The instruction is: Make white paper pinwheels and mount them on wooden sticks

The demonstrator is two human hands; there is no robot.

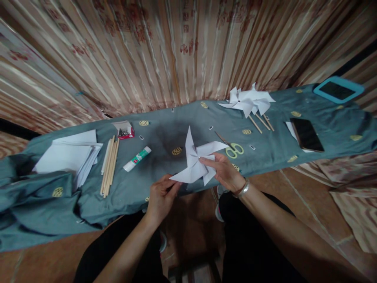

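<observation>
A white paper pinwheel (196,167) with several pointed blades is held up over the front edge of the cloth-covered table. My right hand (228,172) grips it from the right, thumb pressed near its centre, where a small pin head shows. At its lower left blade tip is my left hand (163,194), closed with thumb and fingers at the paper's edge; how firmly it pinches I cannot tell. Just beyond the right hand lie scissors (234,149) with light green handles. Left of the pinwheel rests a glue stick (137,158).
Wooden sticks (110,167), a small red box (126,131) of metal pins and a stack of white paper (66,155) lie at left. Finished-looking pinwheels (247,101) on sticks lie at the back right, near a phone (307,134) and a blue-framed tablet (338,90). A curtain (188,51) hangs behind.
</observation>
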